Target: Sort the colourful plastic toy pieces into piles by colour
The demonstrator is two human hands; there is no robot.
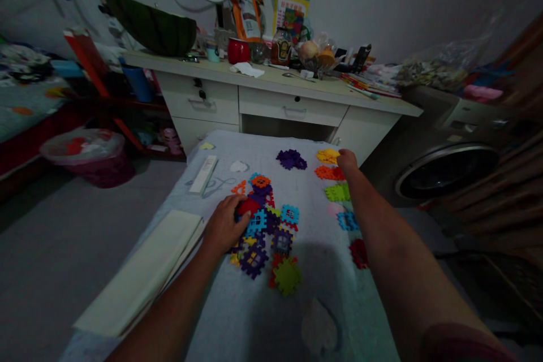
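Red plastic piece (249,206) sits at my curled left hand (227,223), on the heap's left; far right, my right hand (348,160) meets the yellow plastic pile (327,155). I can't tell either grip.

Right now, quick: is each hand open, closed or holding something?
Left hand: curved at a red piece; whether it grips cannot be told.
Right hand: at the yellow pieces; open or closed cannot be told.

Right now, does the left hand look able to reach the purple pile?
Probably yes: only low pieces and cloth lie between the left hand and purple pile; the right arm is aside.
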